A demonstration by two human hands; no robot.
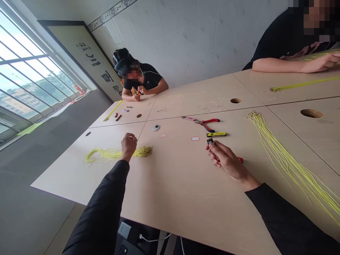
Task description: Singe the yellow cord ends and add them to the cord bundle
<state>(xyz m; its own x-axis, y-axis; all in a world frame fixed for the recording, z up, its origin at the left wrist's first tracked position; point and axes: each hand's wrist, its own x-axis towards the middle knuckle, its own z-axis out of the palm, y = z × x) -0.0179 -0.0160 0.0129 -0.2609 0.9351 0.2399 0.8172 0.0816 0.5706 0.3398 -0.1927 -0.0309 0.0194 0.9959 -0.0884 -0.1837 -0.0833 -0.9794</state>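
My right hand [221, 156] is wrapped round a small dark lighter [210, 141], its top pointing up and left. Over a bundle of yellow-green cords [108, 153] on the left of the table, my left hand [129, 143] is raised with its fingers pinched together; what they hold, if anything, is too small to name. The bundle's knotted end [145, 151] lies just right of that hand. Near my right hand are a yellow lighter [216, 134] and a red object [240, 159], partly hidden behind the hand.
Red-handled pliers [209, 124] and pink tweezers [189, 118] lie beyond my right hand. A second cord bundle [281, 148] stretches along the right. Two persons sit at the far side of the table [170, 191], one holding something small. Round holes [311, 113] pierce the tabletop.
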